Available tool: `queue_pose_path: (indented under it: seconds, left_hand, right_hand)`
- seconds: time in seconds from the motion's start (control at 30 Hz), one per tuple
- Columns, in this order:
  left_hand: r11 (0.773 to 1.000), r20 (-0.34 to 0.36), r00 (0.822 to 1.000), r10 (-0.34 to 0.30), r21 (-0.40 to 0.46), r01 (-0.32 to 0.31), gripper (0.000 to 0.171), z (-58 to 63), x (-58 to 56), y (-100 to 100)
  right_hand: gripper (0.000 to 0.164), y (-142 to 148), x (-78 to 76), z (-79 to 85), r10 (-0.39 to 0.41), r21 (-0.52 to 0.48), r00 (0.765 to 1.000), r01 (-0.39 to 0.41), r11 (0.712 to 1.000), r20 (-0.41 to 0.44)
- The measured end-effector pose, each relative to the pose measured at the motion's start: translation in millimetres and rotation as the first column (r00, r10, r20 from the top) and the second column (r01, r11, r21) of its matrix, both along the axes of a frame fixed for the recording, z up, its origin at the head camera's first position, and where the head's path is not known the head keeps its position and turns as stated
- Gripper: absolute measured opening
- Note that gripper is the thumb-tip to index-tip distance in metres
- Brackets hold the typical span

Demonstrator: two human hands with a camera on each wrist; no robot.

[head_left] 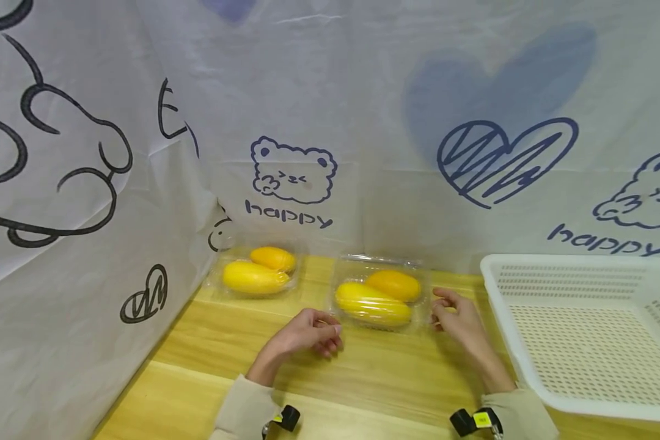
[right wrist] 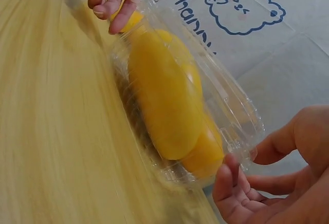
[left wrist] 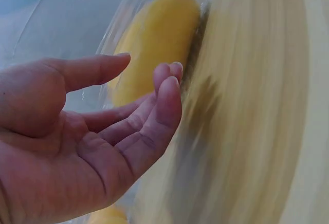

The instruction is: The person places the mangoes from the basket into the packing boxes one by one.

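A clear plastic clamshell box lies on the wooden table with two plump, oblong yellow fruits or squashes inside. My left hand hovers by its near left corner, fingers loosely bent and nothing between them. The left wrist view has the same hand with thumb and fingers apart, overlapping the box. At the box's right end is my right hand, its fingers relaxed. In the right wrist view, its thumb and fingertips are right at the box's end corner.
A second clear box with two similar yellow pieces stands to the left, near the back. On the right is a white perforated plastic basket. White printed cloth hangs behind the table and along its left side.
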State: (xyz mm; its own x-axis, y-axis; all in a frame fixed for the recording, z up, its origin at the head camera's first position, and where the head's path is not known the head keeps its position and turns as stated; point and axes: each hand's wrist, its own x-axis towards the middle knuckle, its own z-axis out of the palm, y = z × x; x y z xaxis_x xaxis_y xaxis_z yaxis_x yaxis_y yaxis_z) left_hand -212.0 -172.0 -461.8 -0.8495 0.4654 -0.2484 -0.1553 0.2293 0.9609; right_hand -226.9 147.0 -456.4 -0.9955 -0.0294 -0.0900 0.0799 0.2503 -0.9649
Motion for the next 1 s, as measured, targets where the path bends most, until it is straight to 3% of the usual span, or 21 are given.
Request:
queue_pose_path:
  seconds: [0.13, 0.27, 0.37, 0.5, 0.67, 0.83, 1.0]
  left_hand:
    - [0.998, 0.03, 0.998, -0.058, 0.038, 0.056, 0.028, -5.2, 3.5, 12.9]
    - [0.986, 0.068, 0.991, -0.116, 0.132, 0.106, 0.031, -12.0, 5.6, 32.7]
    - [0.975, 0.091, 0.99, -0.107, 0.205, 0.087, 0.035, -17.3, 7.0, 51.4]
    - [0.956, 0.13, 0.991, -0.011, 0.293, -0.028, 0.036, -24.2, 10.2, 77.7]
    - [0.892, 0.21, 0.972, 0.106, 0.411, -0.186, 0.036, -28.6, 13.7, 106.3]
    - [0.824, 0.301, 0.931, 0.207, 0.459, -0.332, 0.032, -27.1, 16.3, 127.9]
    - [0.765, 0.387, 0.872, 0.3, 0.448, -0.462, 0.025, -25.6, 18.8, 143.5]
  right_hand:
    - [0.047, -2.6, -0.6, -0.8, 0.007, -0.051, 1.0, -0.006, 0.999, 0.018]
    - [0.047, -4.4, -0.7, -1.4, 0.016, -0.063, 0.999, -0.014, 0.998, 0.027]
    - [0.049, -5.3, -0.4, -0.9, 0.024, -0.052, 0.999, -0.023, 0.998, 0.028]
    - [0.05, -5.9, 0.9, 0.5, 0.04, -0.029, 0.999, -0.04, 0.999, 0.023]
    - [0.051, -5.1, 2.2, 2.2, 0.058, 0.005, 0.998, -0.058, 0.998, 0.002]
    - [0.053, -4.5, 3.0, 2.3, 0.083, 0.015, 0.997, -0.083, 0.996, 0.0]
    - [0.054, -5.1, 4.5, 2.7, 0.094, 0.017, 0.996, -0.094, 0.995, -0.004]
